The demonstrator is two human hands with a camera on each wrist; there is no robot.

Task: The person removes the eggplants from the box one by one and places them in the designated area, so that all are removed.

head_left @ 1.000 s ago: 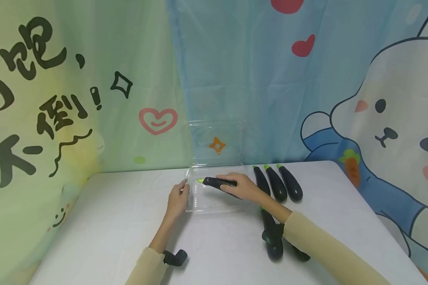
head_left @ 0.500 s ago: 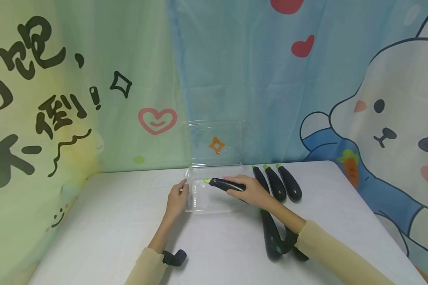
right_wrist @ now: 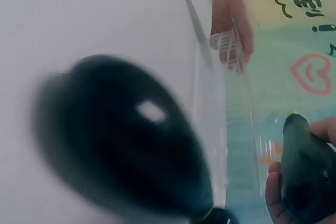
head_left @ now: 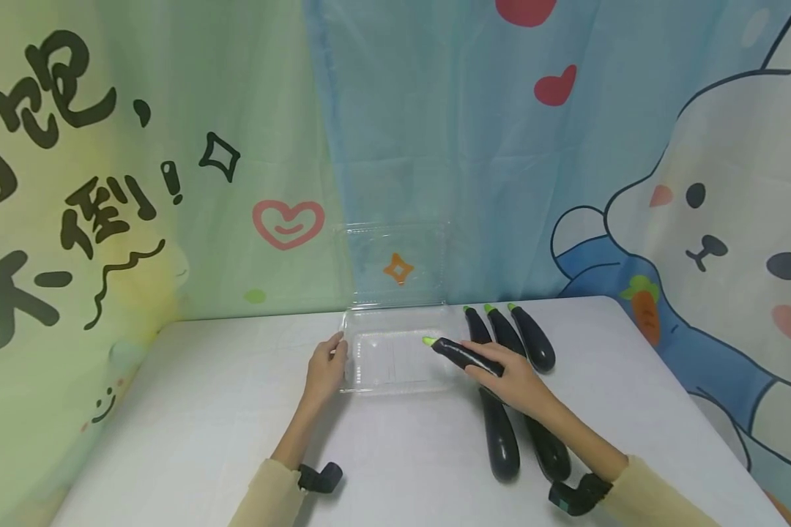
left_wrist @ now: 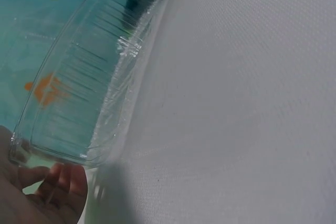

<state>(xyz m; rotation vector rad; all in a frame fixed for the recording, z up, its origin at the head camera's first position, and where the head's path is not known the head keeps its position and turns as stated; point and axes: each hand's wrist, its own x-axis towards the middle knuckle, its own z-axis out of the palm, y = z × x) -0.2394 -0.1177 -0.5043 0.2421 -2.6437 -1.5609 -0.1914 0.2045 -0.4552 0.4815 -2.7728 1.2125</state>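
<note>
White table [head_left: 191, 410] shoved up against a cartoon curtain backdrop [head_left: 567, 183]. Right hand [head_left: 510, 377] has its fingers wrapped round a dark eggplant [head_left: 460, 354], held over the right edge of the clear plastic tray [head_left: 395, 386]; long axis runs left-right, green stem pointing left and a bit up. Left hand [head_left: 326, 369] grips the tray's left rim. More eggplants [head_left: 501, 439] lie just right; plenty of bare table left and front.
</note>
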